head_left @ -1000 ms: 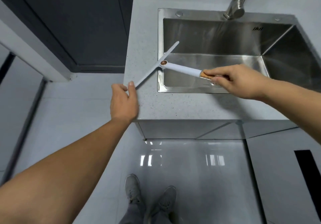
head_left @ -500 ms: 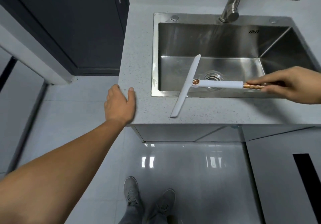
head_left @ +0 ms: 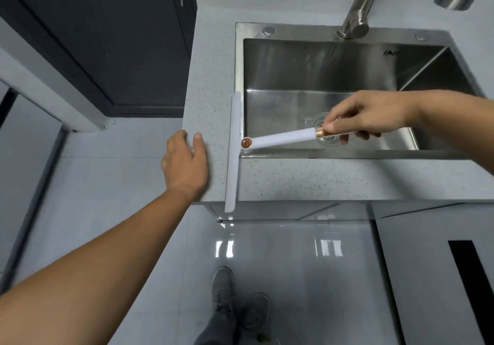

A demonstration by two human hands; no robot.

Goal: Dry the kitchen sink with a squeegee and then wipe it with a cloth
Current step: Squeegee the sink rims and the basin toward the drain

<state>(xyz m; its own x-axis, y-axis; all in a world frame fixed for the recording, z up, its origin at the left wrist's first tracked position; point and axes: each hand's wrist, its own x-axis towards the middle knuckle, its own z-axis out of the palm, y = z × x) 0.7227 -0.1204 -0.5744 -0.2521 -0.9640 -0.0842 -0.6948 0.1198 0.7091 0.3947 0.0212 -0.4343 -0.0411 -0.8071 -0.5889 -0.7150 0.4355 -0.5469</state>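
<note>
Left hand [head_left: 184,165] lies flat and relaxed on the near left corner of the speckled grey countertop [head_left: 334,178], fingers loosely spread, thumb along the counter's left edge, holding nothing. Nearest of all, below the counter's front edge, a pair of grey sneakers [head_left: 238,299] stands on glossy pale floor tiles [head_left: 294,277], with open floor to the left of the counter.

Just right of that hand, the squeegee [head_left: 280,139] is held above the counter. Its long pale blade [head_left: 233,154] runs near to far, the near tip overhanging the counter's front edge and the far tip reaching over the left rim of the stainless steel sink [head_left: 239,58]. A white handle meets the blade at a copper-coloured round cap (roughly at the sink's near left corner) and slants rightward over the basin.

Right hand [head_left: 369,114] pinches the handle's copper-coloured end between thumb and fingertips, poised over the round drain [head_left: 320,121].

Beyond, the sink basin is open and bare metal with streaky reflections. At the far rim rises a brushed steel faucet [head_left: 358,10]. A dark door [head_left: 107,37] stands to the far left.
</note>
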